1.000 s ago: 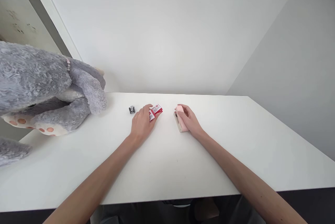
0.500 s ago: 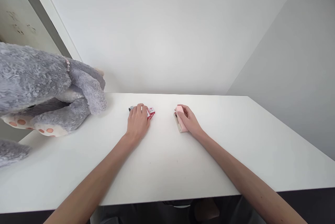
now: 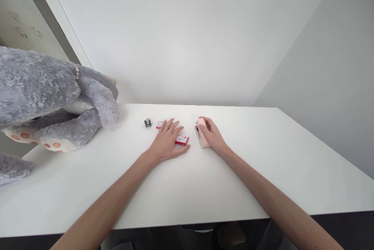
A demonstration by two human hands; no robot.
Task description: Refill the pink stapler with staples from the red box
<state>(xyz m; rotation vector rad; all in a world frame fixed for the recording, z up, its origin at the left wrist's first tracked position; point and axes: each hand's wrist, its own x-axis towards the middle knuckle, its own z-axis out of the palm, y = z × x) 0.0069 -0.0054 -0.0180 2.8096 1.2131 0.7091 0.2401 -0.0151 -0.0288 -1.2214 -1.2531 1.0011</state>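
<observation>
My right hand (image 3: 212, 132) is closed around a pink and cream stapler (image 3: 202, 135), which rests on the white table (image 3: 233, 187). To its left, my left hand (image 3: 167, 141) lies with fingers spread over small red and white boxes. One box (image 3: 182, 139) pokes out between the thumb and forefinger, and another box (image 3: 159, 124) shows past the fingertips. The hand covers part of both. A small black and silver staple remover (image 3: 147, 122) sits apart from the fingers, further left.
A large grey plush toy (image 3: 87, 94) takes up the left end of the table. Behind the table rises a white wall (image 3: 175, 47), with a grey wall (image 3: 327, 86) on the right. The person's legs are below the front edge.
My left hand has shifted right and spread its fingers, uncovering the staple remover. One red and white box now lies nearer the stapler. My right hand has stayed in place on the stapler.
</observation>
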